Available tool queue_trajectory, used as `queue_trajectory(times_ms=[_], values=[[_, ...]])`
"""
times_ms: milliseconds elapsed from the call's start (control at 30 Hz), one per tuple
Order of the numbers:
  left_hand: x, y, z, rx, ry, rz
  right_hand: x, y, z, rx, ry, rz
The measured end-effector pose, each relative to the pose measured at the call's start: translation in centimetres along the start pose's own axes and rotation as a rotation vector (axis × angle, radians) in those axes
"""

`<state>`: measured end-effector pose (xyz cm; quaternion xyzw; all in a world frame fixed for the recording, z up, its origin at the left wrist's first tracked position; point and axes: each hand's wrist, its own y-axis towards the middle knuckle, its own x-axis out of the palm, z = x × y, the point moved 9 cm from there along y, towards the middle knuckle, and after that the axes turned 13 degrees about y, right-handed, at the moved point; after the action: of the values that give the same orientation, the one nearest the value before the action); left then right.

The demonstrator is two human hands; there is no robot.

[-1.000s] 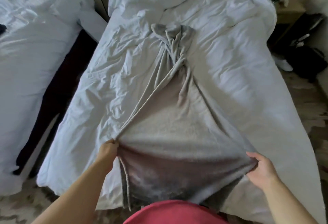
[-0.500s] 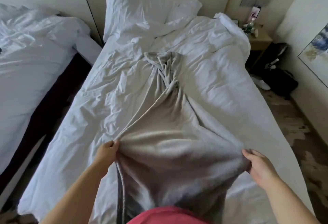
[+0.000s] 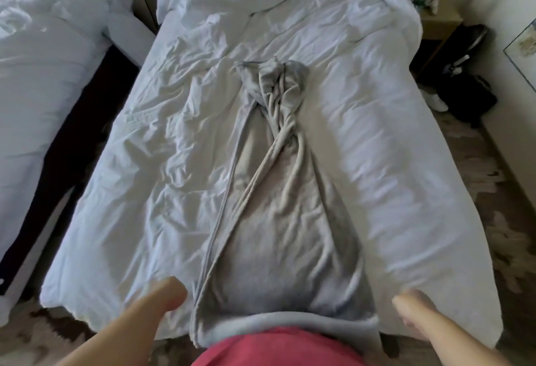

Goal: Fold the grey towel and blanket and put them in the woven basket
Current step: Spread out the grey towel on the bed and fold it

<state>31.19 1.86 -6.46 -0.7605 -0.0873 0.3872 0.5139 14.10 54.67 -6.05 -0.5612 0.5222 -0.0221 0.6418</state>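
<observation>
- Step in hand: spreading the grey blanket for folding. It lies down the middle of the bed, its near end over the foot edge and its far end twisted into a rope.
- The left hand and right hand sit just beside its near corners. Both are blurred, so I cannot tell how the fingers lie; neither visibly holds cloth.
- Next, probably: untwist the far end and flatten it.
- The woven basket is not in view.
- No writing is readable.
</observation>
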Motion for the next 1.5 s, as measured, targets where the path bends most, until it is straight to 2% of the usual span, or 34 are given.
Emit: queue_trajectory(times_ms=[167, 333, 400, 500, 633, 767, 933, 1067, 1200, 1367, 1433, 1500], values=[[0.1, 0.2, 3.0, 0.121, -0.302, -0.037, 2.6, -0.7, -1.5, 0.071, 0.114, -0.150], [-2.8, 0.3, 6.7, 0.233, -0.454, 0.027, 4.5, -1.3, -6.9, -0.021, 0.175, -0.237], [-4.5, 0.5, 7.8, 0.234, -0.504, 0.077, 5.1, -1.8, -10.6, -0.092, 0.206, -0.292], [-9.4, 0.9, 9.1, 0.222, -0.519, 0.254, 5.1, -2.1, -17.6, -0.212, 0.195, -0.373], [-16.0, 2.0, 11.8, 0.265, -0.697, 0.342, 2.9, -2.2, -28.1, -0.398, 0.128, -0.314], [-18.1, 3.7, 14.6, 0.268, -0.652, 0.319, 3.7, -2.0, -35.1, -0.459, 0.206, -0.349], [-16.5, 10.3, 18.1, 0.262, -0.510, 0.296, 10.2, 2.7, -40.3, -0.459, 0.124, -0.408], [-14.2, 15.4, 21.2, 0.294, -0.571, 0.250, 16.1, 7.5, -43.7, -0.386, 0.152, -0.368], [-14.2, 17.6, 22.1, 0.324, -0.362, 0.365, 20.5, 9.8, -45.0, -0.328, 0.116, -0.324], [-15.2, 17.1, 22.1, 0.393, -0.218, 0.453, 19.3, 9.4, -45.1, -0.374, 0.045, -0.028], [-16.5, 16.4, 20.7, 0.343, -0.367, 0.514, 18.1, 7.6, -46.6, -0.448, 0.113, 0.089], [-17.8, 16.6, 17.5, 0.157, -0.610, 0.594, 18.6, 5.8, -49.4, -0.588, 0.225, 0.087]])
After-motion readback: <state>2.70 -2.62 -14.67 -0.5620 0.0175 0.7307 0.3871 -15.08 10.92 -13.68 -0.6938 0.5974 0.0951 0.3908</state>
